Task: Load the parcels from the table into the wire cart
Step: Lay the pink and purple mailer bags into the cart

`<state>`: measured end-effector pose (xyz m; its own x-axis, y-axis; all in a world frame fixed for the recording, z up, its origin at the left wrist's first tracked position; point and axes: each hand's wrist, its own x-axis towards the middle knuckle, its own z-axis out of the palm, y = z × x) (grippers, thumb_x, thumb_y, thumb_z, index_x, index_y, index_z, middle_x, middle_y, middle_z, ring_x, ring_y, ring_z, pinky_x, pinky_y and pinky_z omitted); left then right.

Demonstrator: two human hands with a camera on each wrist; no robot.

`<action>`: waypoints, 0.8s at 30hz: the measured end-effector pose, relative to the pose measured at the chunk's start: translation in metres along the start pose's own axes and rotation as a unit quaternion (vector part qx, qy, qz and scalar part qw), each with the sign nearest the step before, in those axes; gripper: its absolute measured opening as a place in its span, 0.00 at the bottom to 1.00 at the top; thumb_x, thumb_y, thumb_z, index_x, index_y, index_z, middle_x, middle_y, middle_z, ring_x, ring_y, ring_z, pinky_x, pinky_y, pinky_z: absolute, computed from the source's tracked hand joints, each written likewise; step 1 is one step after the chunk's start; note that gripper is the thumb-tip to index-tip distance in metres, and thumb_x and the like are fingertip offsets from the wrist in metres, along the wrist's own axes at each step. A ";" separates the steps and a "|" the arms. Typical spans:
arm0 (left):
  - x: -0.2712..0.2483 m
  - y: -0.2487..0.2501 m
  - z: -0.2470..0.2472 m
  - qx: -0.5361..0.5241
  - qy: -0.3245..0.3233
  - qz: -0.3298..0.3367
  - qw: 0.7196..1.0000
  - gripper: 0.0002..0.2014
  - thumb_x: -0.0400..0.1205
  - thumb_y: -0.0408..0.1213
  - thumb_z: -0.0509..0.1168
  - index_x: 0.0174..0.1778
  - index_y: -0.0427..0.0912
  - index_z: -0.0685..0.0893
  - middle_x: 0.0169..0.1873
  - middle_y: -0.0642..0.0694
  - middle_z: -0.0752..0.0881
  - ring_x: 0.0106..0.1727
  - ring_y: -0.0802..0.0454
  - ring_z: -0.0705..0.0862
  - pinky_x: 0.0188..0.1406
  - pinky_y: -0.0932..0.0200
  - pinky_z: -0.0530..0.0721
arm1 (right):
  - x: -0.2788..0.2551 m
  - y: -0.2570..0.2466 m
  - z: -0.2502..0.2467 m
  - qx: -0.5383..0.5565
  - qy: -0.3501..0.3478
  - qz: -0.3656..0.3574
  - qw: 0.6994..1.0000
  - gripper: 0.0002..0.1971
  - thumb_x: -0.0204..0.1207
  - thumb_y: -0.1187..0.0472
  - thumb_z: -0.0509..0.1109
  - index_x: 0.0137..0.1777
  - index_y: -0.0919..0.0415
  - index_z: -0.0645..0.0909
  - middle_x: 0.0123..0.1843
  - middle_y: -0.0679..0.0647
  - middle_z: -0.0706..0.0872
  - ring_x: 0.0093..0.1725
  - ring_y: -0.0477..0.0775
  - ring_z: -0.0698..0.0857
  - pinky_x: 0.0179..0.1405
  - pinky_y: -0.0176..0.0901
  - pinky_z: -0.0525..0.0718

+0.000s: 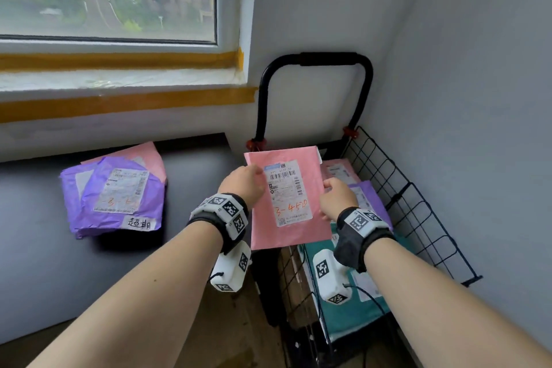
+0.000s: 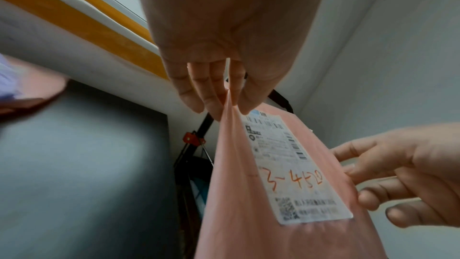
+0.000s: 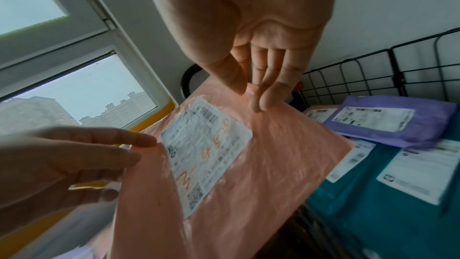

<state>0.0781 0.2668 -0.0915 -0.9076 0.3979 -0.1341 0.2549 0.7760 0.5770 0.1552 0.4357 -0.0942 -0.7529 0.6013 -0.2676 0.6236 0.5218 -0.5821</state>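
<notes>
My left hand (image 1: 243,185) and right hand (image 1: 336,197) pinch the pink parcel (image 1: 286,203) by its edges, above the wire cart (image 1: 418,203) w/ parcels inside. Thin grip: it could slip, miss cart.

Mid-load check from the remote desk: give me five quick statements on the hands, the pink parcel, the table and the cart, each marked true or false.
1. Both hands hold the pink parcel: the left hand and the right hand each pinch a side edge. True.
2. The pink parcel already lies flat in the wire cart. False: it is held up in the air at the cart's near edge.
3. The table has been cleared of parcels. False: a purple parcel lies there on top of others.
4. The cart already holds parcels, among them a teal parcel. True.
5. The held parcel's label is blank. False: it bears orange handwriting.
</notes>
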 end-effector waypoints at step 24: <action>0.094 0.115 0.228 0.043 -0.122 -0.193 0.973 0.27 0.80 0.23 0.55 0.75 0.45 0.72 0.68 0.43 0.79 0.63 0.44 0.81 0.62 0.51 0.82 | 0.194 0.219 -0.025 0.011 -0.251 0.079 0.965 0.30 0.76 0.69 0.61 0.79 0.53 0.65 0.60 0.59 0.85 0.49 0.60 0.89 0.55 0.55 0.88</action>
<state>0.0982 0.5058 -0.2215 -0.8379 0.1640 -0.5207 -0.0533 0.9247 0.3770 0.1506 0.6816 -0.2542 -0.6586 0.3006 -0.6899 0.7391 0.4306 -0.5179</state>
